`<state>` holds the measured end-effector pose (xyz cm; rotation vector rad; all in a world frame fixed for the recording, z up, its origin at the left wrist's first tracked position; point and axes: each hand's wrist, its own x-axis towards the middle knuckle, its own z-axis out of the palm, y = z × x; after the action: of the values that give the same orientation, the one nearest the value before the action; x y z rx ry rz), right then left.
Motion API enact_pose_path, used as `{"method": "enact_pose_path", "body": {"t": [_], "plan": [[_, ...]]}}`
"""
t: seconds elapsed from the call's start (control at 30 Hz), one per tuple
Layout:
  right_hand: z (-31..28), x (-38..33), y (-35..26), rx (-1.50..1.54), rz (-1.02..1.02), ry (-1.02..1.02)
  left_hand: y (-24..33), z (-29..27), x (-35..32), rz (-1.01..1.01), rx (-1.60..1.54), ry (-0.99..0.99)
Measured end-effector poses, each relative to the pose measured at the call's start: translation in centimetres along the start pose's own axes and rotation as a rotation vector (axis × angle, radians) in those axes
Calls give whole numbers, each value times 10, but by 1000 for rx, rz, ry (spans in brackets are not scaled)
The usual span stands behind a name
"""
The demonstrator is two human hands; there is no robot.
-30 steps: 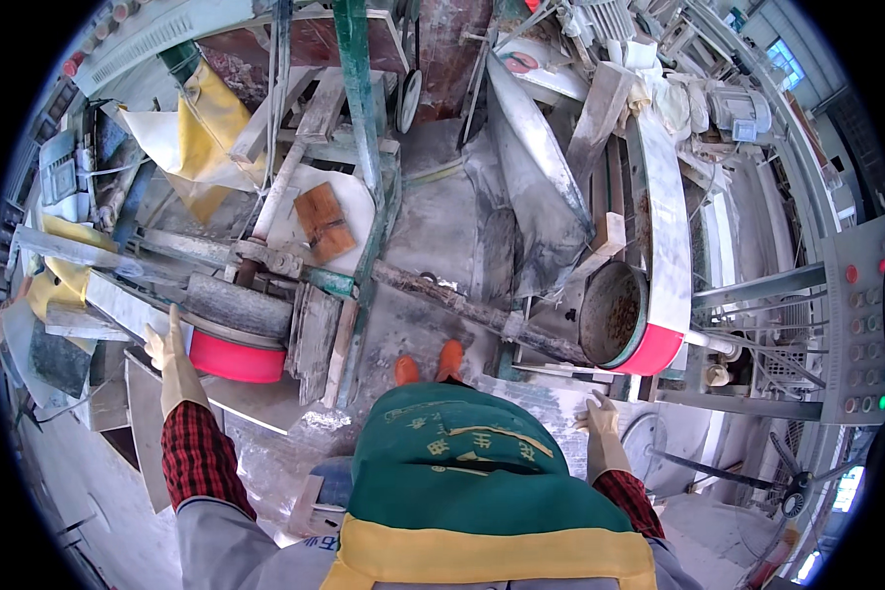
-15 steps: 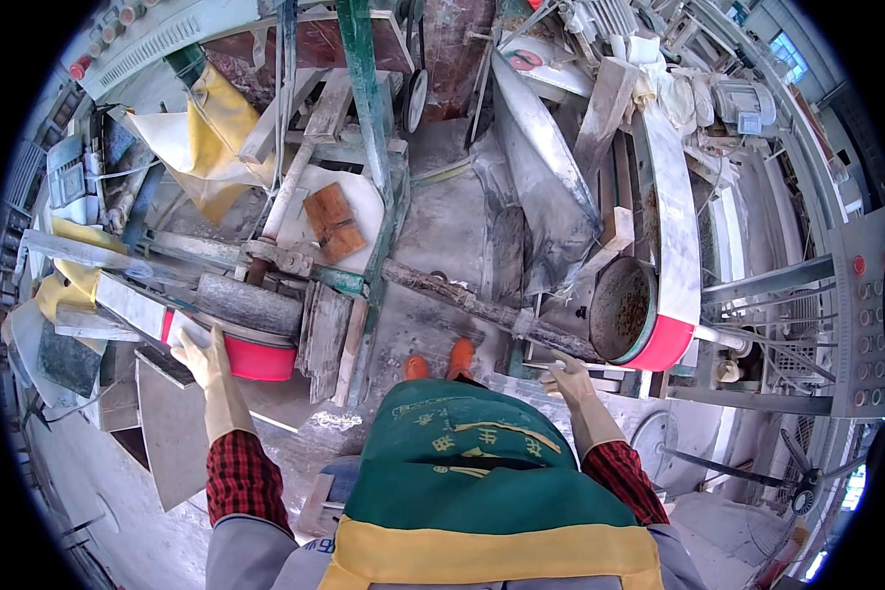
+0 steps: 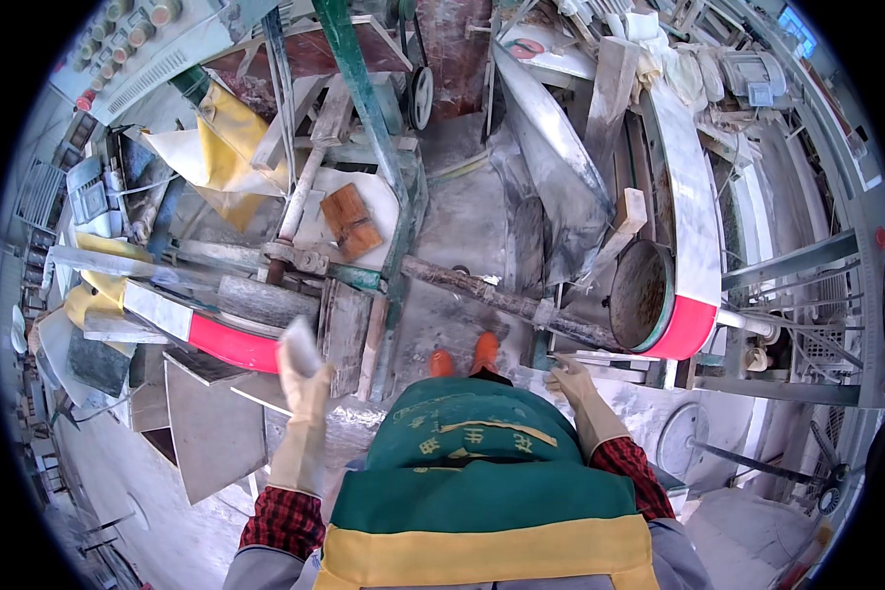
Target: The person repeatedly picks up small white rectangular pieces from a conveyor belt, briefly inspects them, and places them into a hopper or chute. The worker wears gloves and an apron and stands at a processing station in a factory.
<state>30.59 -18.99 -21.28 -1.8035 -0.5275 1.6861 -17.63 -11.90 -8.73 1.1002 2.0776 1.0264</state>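
Note:
My left hand (image 3: pixel 306 388), in a cream glove, is closed round a small pale block (image 3: pixel 302 344), blurred by motion. It is beside the right end of a pinkish-red band (image 3: pixel 231 341) on the left-hand machine, in front of some upright wooden boards (image 3: pixel 342 339). My right hand (image 3: pixel 578 391), also gloved, hovers with its fingers loosely apart and nothing visible in them. It is nearest the lower left of a round drum (image 3: pixel 642 295), which a white belt (image 3: pixel 693 226) with a red section (image 3: pixel 686 329) wraps.
A long dusty bar (image 3: pixel 492 295) crosses between the two machines. Beyond it stands a large grey curved sheet (image 3: pixel 551 147). A wooden piece (image 3: pixel 351 222) lies on a white board. Yellow-and-white sheeting (image 3: pixel 228 138) hangs at the far left. A grey panel (image 3: pixel 216 428) leans left of my left arm.
My left hand has moved right along the red band with the pale block, away from the machine's white section. The view has shifted a little; my right hand stays nearly in place.

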Motion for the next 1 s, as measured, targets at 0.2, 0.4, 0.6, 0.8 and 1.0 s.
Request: {"method": "enact_pose_path", "body": {"t": [0.2, 0.4, 0.6, 0.8, 1.0], "plan": [[96, -52, -129, 195, -76, -294, 105, 96, -37, 426, -125, -523], [134, -93, -210, 317, -579, -199, 199, 120, -56, 813, -184, -919], [6, -76, -199, 250, -803, 361, 183, 47, 31, 710, 231, -536], [-118, -79, -170, 519, -571, 778, -1, -97, 160, 490, 698, 123], [-150, -54, -151, 776, -564, 882, -67, -96, 144, 277, 1166, 193]]}}
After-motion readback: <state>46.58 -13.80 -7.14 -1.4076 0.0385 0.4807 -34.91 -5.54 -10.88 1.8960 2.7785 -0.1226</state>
